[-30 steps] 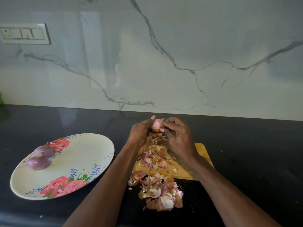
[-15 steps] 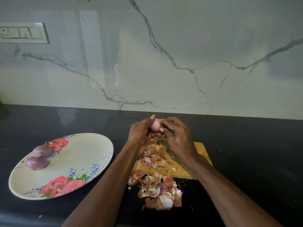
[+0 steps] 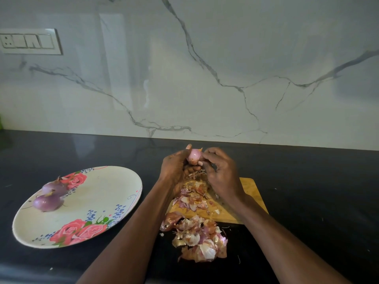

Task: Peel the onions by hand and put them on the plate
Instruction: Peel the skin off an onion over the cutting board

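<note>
The onion (image 3: 193, 156) now shows more bare pink surface between both hands than a second ago.

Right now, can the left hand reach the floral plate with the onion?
Probably yes: bare black countertop lies between the left hand and the cream floral plate, though both hands grip the small pink onion.

Plate (image 3: 106, 187) sits lower left on the worktop (image 3: 307, 181), two onions (image 3: 51, 196) on its left part. Cutting board (image 3: 252, 193) lies right of centre, peels (image 3: 196, 238) spilling over its near edge. Both hands (image 3: 205, 171) hold an onion (image 3: 193, 156) above the board's far end. Switch panel (image 3: 28, 41) upper left on the wall.
</note>
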Demonstrator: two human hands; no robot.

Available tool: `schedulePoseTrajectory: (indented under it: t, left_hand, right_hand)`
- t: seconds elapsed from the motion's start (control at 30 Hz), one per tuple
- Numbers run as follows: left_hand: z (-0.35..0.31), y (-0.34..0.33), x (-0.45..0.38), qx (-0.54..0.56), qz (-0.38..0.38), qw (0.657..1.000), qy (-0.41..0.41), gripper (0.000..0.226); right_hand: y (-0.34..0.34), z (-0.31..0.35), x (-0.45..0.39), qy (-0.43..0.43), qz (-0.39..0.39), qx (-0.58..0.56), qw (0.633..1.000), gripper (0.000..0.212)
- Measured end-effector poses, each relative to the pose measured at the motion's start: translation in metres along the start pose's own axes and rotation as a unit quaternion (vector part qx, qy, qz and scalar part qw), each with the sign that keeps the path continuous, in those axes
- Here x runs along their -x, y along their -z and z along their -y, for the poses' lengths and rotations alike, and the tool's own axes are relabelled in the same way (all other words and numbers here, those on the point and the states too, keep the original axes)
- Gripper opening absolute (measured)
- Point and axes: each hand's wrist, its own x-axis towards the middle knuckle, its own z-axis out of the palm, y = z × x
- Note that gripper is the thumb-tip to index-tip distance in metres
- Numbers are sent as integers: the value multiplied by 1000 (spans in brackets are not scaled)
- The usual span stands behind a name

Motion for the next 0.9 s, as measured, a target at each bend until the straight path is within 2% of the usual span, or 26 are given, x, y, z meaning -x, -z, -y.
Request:
schedulePoseTrajectory:
  t: [0.07, 0.17, 0.23, 0.3, 0.43, 0.63, 0.9]
  left_hand:
    - [0, 0, -1, 2, 1, 1000, 4, 32]
    - [-1, 2, -4, 5, 8, 1000, 13, 33]
    - [-1, 2, -4, 0, 16, 1000, 16, 36]
    - [0, 2, -4, -6, 26, 1000, 15, 36]
    - [-1, 1, -1, -4, 46, 999, 24, 35]
    - [-7, -1, 4, 27, 80, 995, 59, 27]
    - [-6, 2, 1, 60, 38, 996, 57, 35]
  right_hand:
    - [1, 1, -1, -25, -8, -20, 999, 18]
    - [3, 4, -5, -83, -12, -62, 995, 24]
    - [3, 4, -7, -96, -10, -66, 993, 31]
    - [3, 3, -7, -101, -5, -64, 993, 29]
    - [2, 0, -7, -74, -17, -30, 997, 17]
    - [3, -1, -9, -56, -25, -12, 998, 11]
    - [0, 0, -7, -34, 1, 9, 999, 8]
